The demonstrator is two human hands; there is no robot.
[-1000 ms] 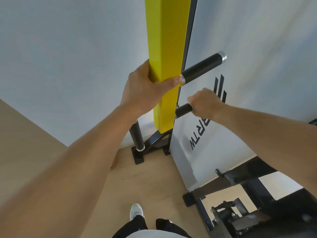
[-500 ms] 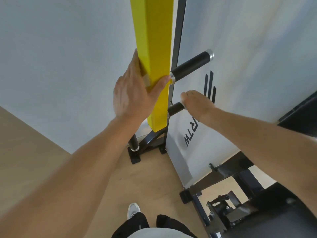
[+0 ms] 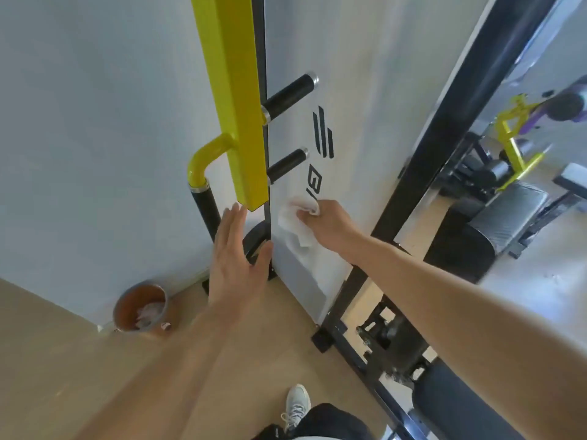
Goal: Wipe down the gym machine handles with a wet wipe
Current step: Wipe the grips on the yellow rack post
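The right hand point(image 3: 330, 222) grips a crumpled wet wipe point(image 3: 297, 222) just below the lower black handle point(image 3: 287, 165). The left hand point(image 3: 236, 254) is open and empty. Nothing shows which handles are wiped; the vertical grip point(image 3: 206, 211) likely remains.

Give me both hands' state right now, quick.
Left hand: open, fingers spread, holding nothing.
Right hand: closed on the wet wipe.

gym: weight machines point(image 3: 508, 173), padded benches point(image 3: 508, 214)

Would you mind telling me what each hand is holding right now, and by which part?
The right hand pinches the wet wipe by its bunched upper end. The left hand is open, holding nothing.
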